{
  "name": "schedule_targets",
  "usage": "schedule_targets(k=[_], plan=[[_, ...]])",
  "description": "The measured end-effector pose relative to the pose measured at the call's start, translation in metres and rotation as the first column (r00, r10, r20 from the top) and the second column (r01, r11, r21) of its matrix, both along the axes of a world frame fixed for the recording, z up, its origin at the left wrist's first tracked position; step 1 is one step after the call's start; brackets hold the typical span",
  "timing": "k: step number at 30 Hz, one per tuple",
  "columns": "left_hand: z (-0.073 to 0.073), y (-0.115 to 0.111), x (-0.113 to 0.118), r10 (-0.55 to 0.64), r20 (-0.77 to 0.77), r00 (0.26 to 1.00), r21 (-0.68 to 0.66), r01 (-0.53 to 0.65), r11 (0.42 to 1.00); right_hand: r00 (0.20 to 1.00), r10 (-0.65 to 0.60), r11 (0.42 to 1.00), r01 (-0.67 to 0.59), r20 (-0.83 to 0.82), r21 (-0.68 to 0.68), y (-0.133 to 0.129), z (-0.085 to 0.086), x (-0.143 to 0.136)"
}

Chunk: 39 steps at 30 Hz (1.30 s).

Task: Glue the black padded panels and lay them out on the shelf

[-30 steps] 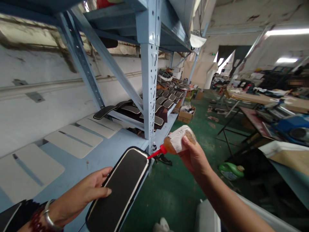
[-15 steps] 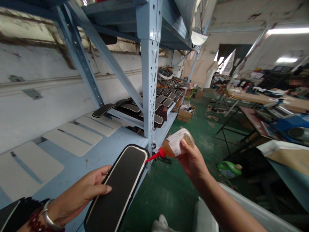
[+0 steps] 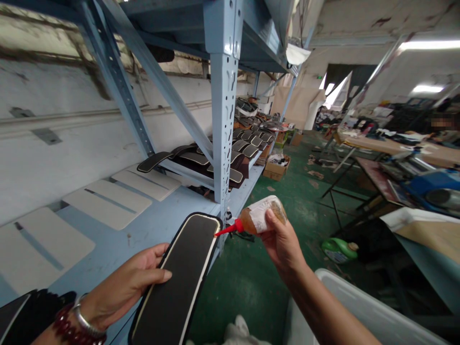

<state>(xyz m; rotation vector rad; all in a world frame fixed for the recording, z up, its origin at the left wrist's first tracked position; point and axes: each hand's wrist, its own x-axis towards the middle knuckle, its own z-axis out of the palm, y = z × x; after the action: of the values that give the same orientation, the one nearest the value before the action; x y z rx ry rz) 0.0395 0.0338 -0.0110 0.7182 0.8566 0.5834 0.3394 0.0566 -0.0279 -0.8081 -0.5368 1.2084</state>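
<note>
My left hand (image 3: pixel 142 273) grips the left edge of a long black padded strap piece (image 3: pixel 181 278) with a rounded end and a pale line running just inside its rim. The thumb lies on its face, and the other fingers are partly hidden behind it. In my right hand (image 3: pixel 282 239) is a squeeze glue bottle (image 3: pixel 264 214) with amber contents, a whitish wrapped label and a red nozzle. It is tilted to the left, and the nozzle tip is at the pale line near the piece's upper right corner.
A blue shelf (image 3: pixel 143 235) carries pale slotted sheets (image 3: pixel 108 201). Beyond the blue upright post (image 3: pixel 223 120) lie several similar black pieces (image 3: pixel 230 175). A green jug (image 3: pixel 339 250) stands on the floor, and a light-coloured bin (image 3: pixel 334 282) is below my right arm.
The nozzle tip has shifted slightly left and up along the pale line at the corner. The piece and my left hand have moved a little to the right.
</note>
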Motion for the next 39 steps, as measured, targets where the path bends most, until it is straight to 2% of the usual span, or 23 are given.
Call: schedule_targets(k=[12,23,33,39], plan=[[0.007,0.0,0.005,0.024,-0.029,0.999,-0.002,-0.024,1.0,0.997,0.068,0.998,-0.068,0.044,-0.009,-0.023,-0.008,-0.011],[-0.002,0.001,0.0,0.087,-0.038,0.996,0.007,-0.087,0.996,0.985,0.163,0.986,-0.164,0.053,0.014,-0.047,-0.011,-0.023],[0.002,0.007,0.003,0.13,-0.08,0.988,0.015,-0.129,0.992,0.966,0.243,0.966,-0.249,0.089,0.07,-0.062,-0.006,-0.031],[-0.004,0.012,-0.001,0.23,-0.154,0.961,0.014,-0.23,0.973,0.956,0.28,0.958,-0.285,0.087,0.045,-0.067,-0.006,-0.033]])
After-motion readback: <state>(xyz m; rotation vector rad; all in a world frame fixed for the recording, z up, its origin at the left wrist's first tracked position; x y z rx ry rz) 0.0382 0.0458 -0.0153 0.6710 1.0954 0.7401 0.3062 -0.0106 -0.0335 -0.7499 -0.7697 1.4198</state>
